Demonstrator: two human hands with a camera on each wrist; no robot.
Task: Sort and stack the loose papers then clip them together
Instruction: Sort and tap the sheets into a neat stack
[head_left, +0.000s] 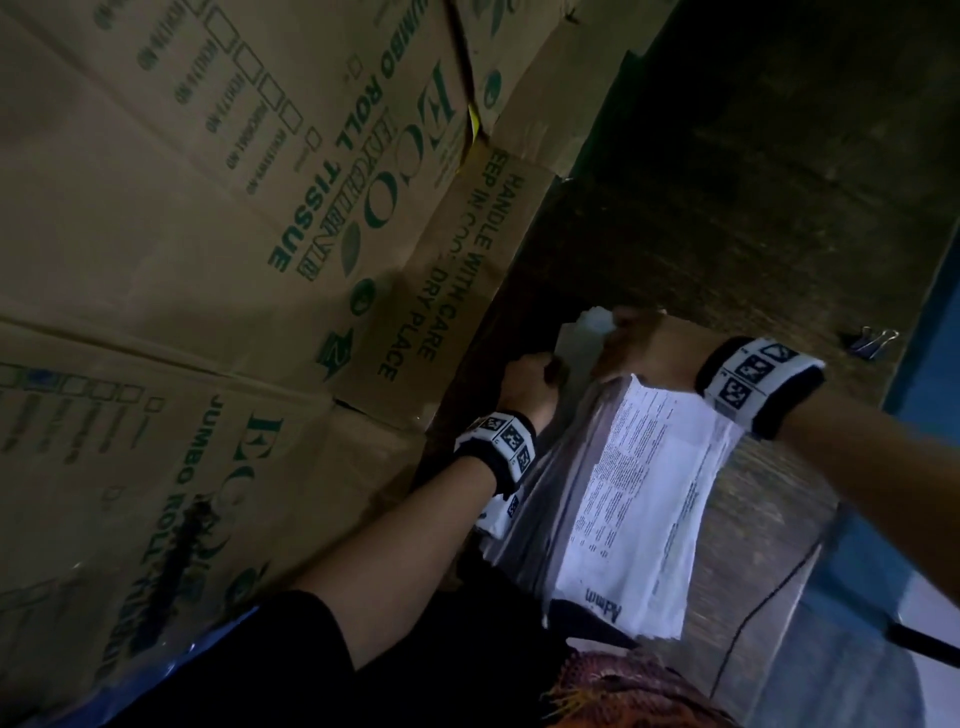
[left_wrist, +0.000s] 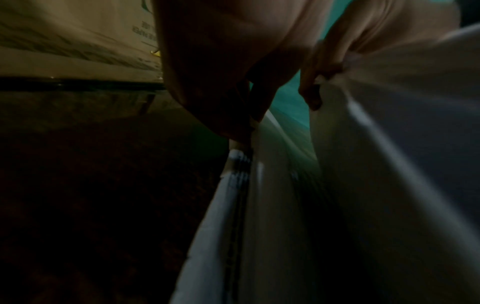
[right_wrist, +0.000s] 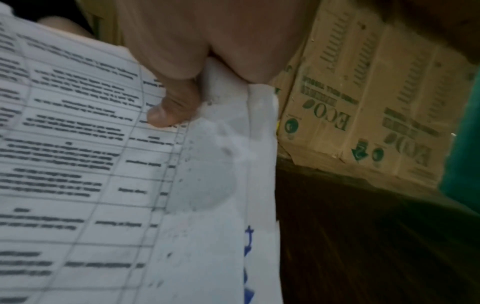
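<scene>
A stack of white printed papers (head_left: 639, 499) stands on its edge over a dark wooden table (head_left: 753, 218), held between both hands. My left hand (head_left: 530, 384) grips the stack's far left corner, its fingers curled round the sheets (left_wrist: 259, 205). At the far top edge my right hand (head_left: 634, 348) pinches the papers (right_wrist: 103, 164), thumb (right_wrist: 171, 111) pressed on the printed top sheet. A binder clip (head_left: 872, 340) lies on the table to the right of my right wrist, apart from both hands.
Large brown cardboard boxes (head_left: 208, 208) printed with green lettering stand along the left, close to the left hand. A blue surface (head_left: 924, 405) runs past the table's right edge. A thin black cable (head_left: 769, 587) hangs at the lower right.
</scene>
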